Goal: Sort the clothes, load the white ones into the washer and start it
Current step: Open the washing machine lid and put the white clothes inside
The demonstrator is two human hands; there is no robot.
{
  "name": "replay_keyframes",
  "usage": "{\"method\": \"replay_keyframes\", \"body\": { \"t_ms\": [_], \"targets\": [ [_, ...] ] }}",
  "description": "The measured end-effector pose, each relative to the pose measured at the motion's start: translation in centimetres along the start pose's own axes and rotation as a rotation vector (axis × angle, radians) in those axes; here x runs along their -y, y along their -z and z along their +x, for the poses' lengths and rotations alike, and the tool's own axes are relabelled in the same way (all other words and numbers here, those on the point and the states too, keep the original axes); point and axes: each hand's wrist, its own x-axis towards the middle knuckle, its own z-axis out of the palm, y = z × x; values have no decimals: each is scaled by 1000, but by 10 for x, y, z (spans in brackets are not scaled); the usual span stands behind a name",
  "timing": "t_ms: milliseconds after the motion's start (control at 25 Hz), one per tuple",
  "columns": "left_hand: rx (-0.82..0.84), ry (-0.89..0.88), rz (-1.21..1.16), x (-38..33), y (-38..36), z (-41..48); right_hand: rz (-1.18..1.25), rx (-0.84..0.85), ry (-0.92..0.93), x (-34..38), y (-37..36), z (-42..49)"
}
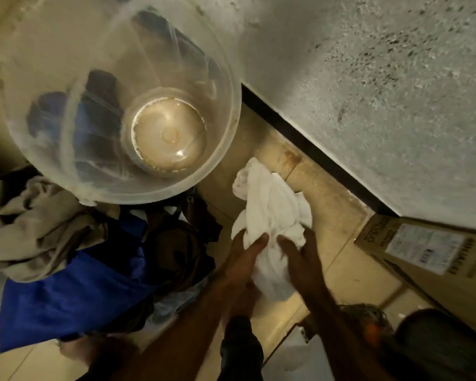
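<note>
We look down at a tiled floor point(338, 224) where a bundle of white cloth point(270, 213) lies bunched between our two hands, just in front of a rough grey wall point(368, 92) with a dark strip along its base. Our left hand point(245, 257) lies on the near left side of the bundle, its fingers point(260, 242) reaching forward and pressed into the folds; the picture is blurred here, so we cannot tell whether they curl round the fabric or only rest on it. Our right hand point(300, 257) is on the near right side, its fingers point(286, 243) spread and laid against the cloth, and again we cannot tell if they pinch it. To the left of the white bundle sits a heap of coloured clothes point(154, 243): a bright blue piece point(66, 303) in front, dark brown and black ones beside it, and a beige garment point(33, 232) farther left. A clear plastic tub point(116, 100) stands beyond that heap, and dark and blue clothes show through its side. At the right edge a cardboard box point(423, 257) with a printed label rests against the wall, well apart from the bundle.
</note>
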Motion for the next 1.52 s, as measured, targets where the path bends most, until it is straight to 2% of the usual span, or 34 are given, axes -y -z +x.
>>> {"method": "replay_keyframes", "body": {
  "t_ms": [80, 160, 240, 360, 440, 520, 560, 640, 720, 800, 880, 1000, 1080, 1320, 1520],
  "targets": [
    [-7, -14, 104, 8, 6, 32, -70, -45, -96, -18, 0, 34],
    [-38, -20, 220, 18, 18, 65, -372, -95, -89, -37, 1, 65],
    [-82, -80, 214, 30, 31, 97, -636, -118, -91, -49, -2, 95],
    [-175, -79, 154, 48, 42, 125, -783, -12, 38, -55, -2, 147],
    [-180, 67, 152, 58, 40, 128, -833, 157, 179, -55, -2, 170],
    [-56, 243, 21, 64, 36, 129, -739, 340, 215, -55, -7, 176],
    [33, 267, -74, 70, 35, 133, -657, 402, 203, -57, -10, 175],
    [124, 230, -237, 79, 33, 132, -481, 481, 109, -68, -14, 159],
    [84, 176, -267, 82, 36, 119, -318, 536, -3, -78, -13, 128],
    [32, 160, -153, 81, 43, 98, -139, 513, -103, -82, -8, 88],
    [36, 145, -75, 76, 48, 71, 6, 413, -132, -74, 0, 47],
    [69, 87, -9, 47, 40, 13, 84, 243, -142, -40, 19, -15],
    [135, 3, 17, 21, 31, -28, 124, 187, -138, -6, 36, -51],
    [176, -198, -53, -64, 9, -161, 114, 180, 33, 128, 67, -146],
    [338, -441, -152, -147, 4, -272, 132, 200, 167, 239, 72, -224]
  ]
}}
